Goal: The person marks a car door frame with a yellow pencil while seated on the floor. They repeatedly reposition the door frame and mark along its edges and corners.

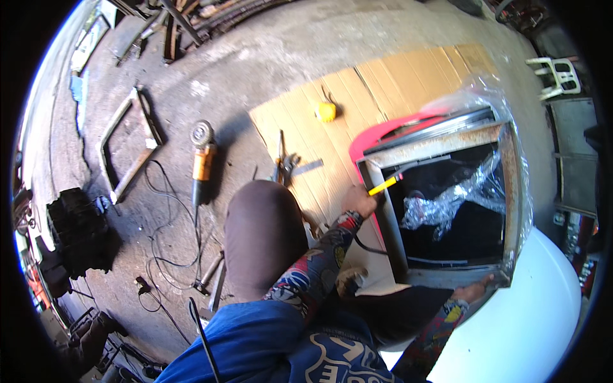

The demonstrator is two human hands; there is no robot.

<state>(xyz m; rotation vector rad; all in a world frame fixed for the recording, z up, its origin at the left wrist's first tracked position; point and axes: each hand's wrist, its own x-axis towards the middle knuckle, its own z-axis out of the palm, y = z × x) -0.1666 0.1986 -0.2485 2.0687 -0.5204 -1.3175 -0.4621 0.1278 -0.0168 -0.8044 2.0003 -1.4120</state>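
Seeming heavy and stiff, one rusty metal frame [511,166] lies over one red item [365,142]; its side bars should be best for holding. The left hand's [359,202] grip is closed around one yellow stick [383,186]. The right hand [472,290] touches the frame's near right corner; how closed, I cannot tell. Farther out are one tape measure [325,112] and one grinder [203,165].

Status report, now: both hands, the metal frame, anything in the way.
Left hand holding yellow pencil-like tool, beside left bar of metal frame. Right hand on near edge, toward right corner. Crumpled clear plastic showing within frame opening.
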